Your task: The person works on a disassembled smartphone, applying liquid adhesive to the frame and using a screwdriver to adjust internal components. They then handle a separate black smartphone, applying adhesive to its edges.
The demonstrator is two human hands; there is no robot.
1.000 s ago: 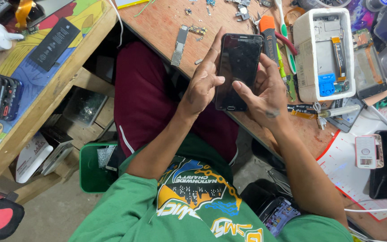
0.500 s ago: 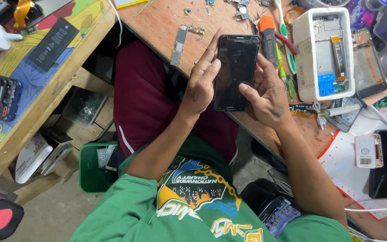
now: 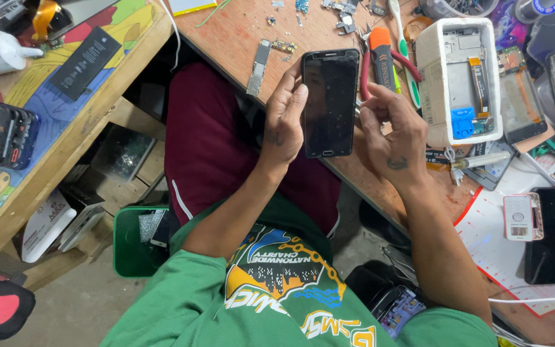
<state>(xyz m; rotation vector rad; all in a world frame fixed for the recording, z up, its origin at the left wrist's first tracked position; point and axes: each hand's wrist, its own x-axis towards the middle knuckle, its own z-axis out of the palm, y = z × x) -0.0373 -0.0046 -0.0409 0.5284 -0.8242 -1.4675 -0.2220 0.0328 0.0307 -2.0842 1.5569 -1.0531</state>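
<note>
Change: the black phone (image 3: 330,103) has been tipped more upright since a second ago, and the right hand (image 3: 393,132) has slid from behind it to its right edge.
Left hand: the left hand (image 3: 284,119) is clamped on the phone's left edge, thumb pressed to the dark glass near the top.
Right hand: fingers bent and loosely curled just beside the phone's right edge; whether they touch it cannot be told.
Phone: held in the air above the near edge of the bench (image 3: 239,32), screen dark and facing the camera, over the person's dark red trousers (image 3: 207,135).
Bench, behind: an orange-handled tool (image 3: 380,54), a slim circuit board (image 3: 259,65) and small loose parts.
Bench, right: a white foam box (image 3: 431,83) holding an opened phone body; farther right, a second black phone (image 3: 550,234) lying flat beside a small pink and white device (image 3: 521,216).
Left side: a painted shelf (image 3: 65,122) carrying a flat black battery (image 3: 88,61).
</note>
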